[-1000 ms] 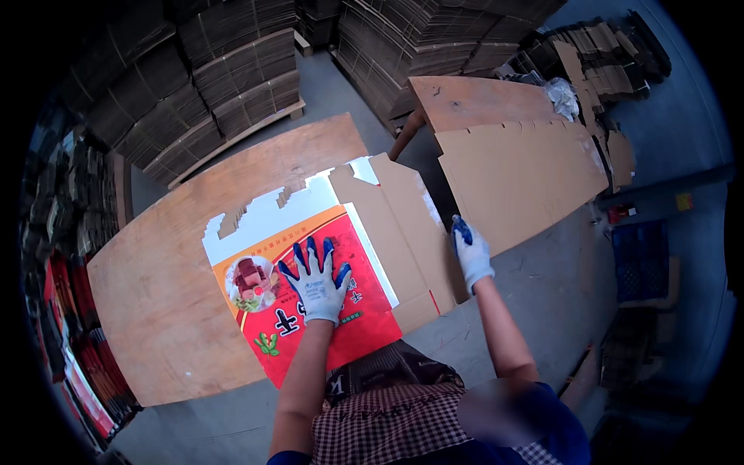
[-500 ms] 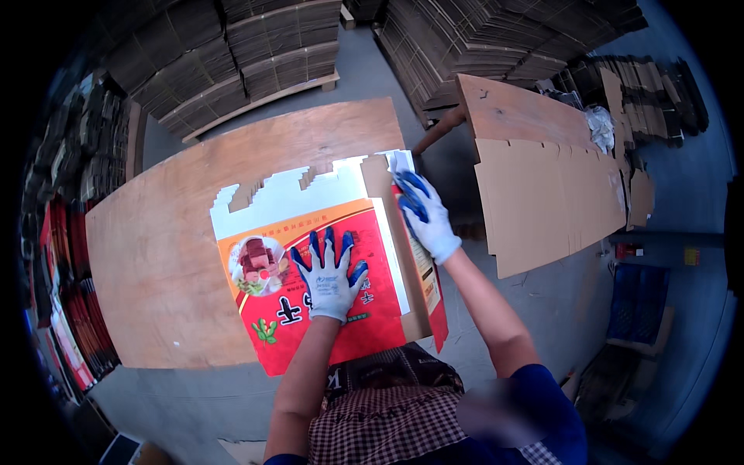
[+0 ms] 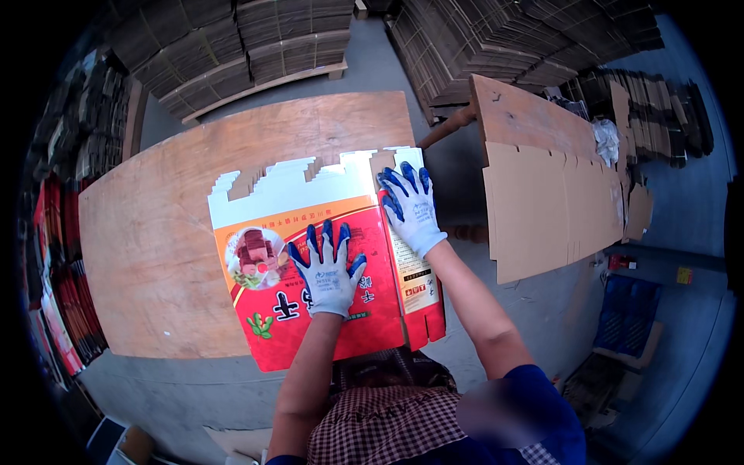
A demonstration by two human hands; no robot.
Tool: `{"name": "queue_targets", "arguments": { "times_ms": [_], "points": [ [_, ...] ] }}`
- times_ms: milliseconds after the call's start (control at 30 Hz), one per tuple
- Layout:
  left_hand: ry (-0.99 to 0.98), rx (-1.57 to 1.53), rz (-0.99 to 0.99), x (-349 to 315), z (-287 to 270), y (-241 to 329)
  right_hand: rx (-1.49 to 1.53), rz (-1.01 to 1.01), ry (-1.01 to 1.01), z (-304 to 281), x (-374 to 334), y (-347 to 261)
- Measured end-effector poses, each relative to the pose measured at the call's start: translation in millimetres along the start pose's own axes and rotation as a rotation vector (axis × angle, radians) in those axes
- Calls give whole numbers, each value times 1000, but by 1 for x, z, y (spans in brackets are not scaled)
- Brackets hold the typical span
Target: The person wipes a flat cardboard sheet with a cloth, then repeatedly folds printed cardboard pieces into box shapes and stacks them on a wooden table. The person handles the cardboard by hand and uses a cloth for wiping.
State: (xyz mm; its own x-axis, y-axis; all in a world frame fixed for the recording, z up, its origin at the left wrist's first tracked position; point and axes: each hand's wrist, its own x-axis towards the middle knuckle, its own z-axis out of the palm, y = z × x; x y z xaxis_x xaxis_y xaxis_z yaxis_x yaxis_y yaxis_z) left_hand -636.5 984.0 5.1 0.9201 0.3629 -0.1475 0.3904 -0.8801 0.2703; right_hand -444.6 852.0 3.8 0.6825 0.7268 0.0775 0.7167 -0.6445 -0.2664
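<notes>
A stack of flat printed cartons (image 3: 298, 353), red and orange with white flaps, lies on the wooden table (image 3: 147, 263) in front of me. My left hand (image 3: 327, 275), in a white glove with blue fingertips, rests flat on the top carton's large red panel, fingers spread. At the carton's right side, my gloved right hand (image 3: 409, 209) presses on the upper part of the narrow side panel (image 3: 416, 283). Its fingers are stretched out. That panel lies nearly flat, its printed face up, along a crease beside the red panel.
A second wooden table (image 3: 527, 112) on the right bears flat brown cardboard (image 3: 554, 209). Tall stacks of cardboard (image 3: 294, 39) on pallets stand at the back. Bundles of red cartons (image 3: 81, 302) line the left. A blue crate (image 3: 626, 314) is at the right.
The narrow side panel has swung down from a raised position to nearly flat. My right hand has moved left and inward with it; my left hand stays on the red panel.
</notes>
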Motion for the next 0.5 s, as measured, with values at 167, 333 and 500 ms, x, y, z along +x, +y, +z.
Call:
{"name": "queue_targets", "arguments": {
  "times_ms": [167,333,500],
  "points": [
    [12,13,-68,7,1,3,8,0,17,1,-1,0],
    [144,-18,-102,46,7,-1,42,-10,35,3,-3,-4],
    [297,-111,68,99,10,1,65,22,36,0,-4,-4]
  ]
}}
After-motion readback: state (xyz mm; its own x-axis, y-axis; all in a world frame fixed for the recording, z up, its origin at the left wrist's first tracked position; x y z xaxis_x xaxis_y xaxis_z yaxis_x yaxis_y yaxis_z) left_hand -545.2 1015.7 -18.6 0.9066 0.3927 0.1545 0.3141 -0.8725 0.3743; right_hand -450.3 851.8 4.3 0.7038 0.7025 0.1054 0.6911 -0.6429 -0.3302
